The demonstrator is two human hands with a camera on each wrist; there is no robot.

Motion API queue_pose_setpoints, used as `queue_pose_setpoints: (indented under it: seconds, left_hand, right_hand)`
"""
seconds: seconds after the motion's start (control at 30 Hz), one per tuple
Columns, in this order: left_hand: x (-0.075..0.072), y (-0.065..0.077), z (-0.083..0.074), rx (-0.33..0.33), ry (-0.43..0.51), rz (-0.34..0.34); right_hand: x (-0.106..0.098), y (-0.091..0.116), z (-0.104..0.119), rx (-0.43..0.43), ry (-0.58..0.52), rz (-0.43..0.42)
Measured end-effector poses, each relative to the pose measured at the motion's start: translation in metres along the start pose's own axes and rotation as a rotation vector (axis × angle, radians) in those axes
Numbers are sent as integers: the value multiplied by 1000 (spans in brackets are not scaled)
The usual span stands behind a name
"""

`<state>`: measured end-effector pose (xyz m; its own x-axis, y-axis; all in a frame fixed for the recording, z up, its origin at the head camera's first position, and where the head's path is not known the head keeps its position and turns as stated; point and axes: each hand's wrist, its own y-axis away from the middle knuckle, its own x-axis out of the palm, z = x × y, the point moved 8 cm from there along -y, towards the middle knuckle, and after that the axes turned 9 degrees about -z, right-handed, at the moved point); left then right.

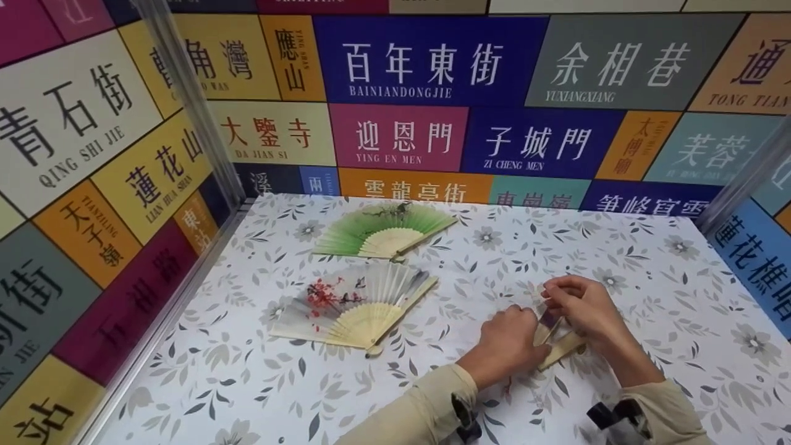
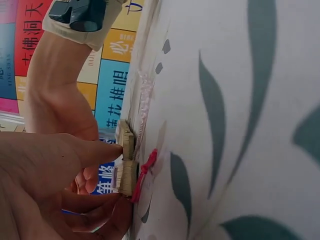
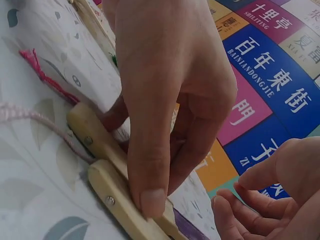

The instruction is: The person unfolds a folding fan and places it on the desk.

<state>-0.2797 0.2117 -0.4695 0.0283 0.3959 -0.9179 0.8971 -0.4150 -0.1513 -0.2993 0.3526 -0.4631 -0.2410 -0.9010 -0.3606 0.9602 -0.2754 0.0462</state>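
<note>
My left hand (image 1: 508, 340) holds two folded hand fans low over the table, near their pivot ends. One folded fan (image 3: 122, 210) lies under the thumb in the right wrist view. Beside it is the other fan's rounded pale wooden end (image 3: 85, 125). A bright pink cord (image 3: 37, 70) and a pale pink braided cord (image 3: 42, 122) trail from these ends. Purple shows on a folded leaf (image 1: 548, 319). My right hand (image 1: 590, 309) hovers beside the fans' far ends, fingers loosely bent, with nothing visible between them in the right wrist view.
Left of my hands lie two spread fans: a green one (image 1: 355, 232) at the back and a white one with red blossoms (image 1: 346, 300) in front. A floral cloth (image 1: 247, 377) covers the table. Walls of coloured name panels (image 1: 426, 59) stand behind and beside it.
</note>
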Motion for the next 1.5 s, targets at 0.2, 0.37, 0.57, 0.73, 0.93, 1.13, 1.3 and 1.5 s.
queue_pose_setpoints:
  seconds: [0.2, 0.37, 0.57, 0.73, 0.93, 1.13, 1.3, 1.5]
  left_hand:
    - [-3, -2, 6, -7, 5, -28]
    - [-5, -3, 8, -5, 16, -39]
    - [-7, -4, 7, 12, -25, -51]
    - [-8, -5, 11, -6, -12, -70]
    - [-9, -10, 25, -102, 164, -51]
    - [-6, -12, 32, -161, 340, 12]
    - [-6, -12, 35, -98, 555, 38]
    - [-10, -12, 45, -62, 880, 10]
  right_hand:
    - [-9, -2, 3, -53, 144, -66]
    - [-15, -1, 8, -146, 382, -141]
    - [-16, -1, 10, -248, 584, -188]
    - [-11, -1, 9, -257, 618, -189]
    - [-5, 1, 4, -222, 573, -160]
    - [-1, 2, 1, -176, 478, -159]
    - [1, 5, 3, -117, 335, -183]
    - [5, 11, 18, -142, 162, -233]
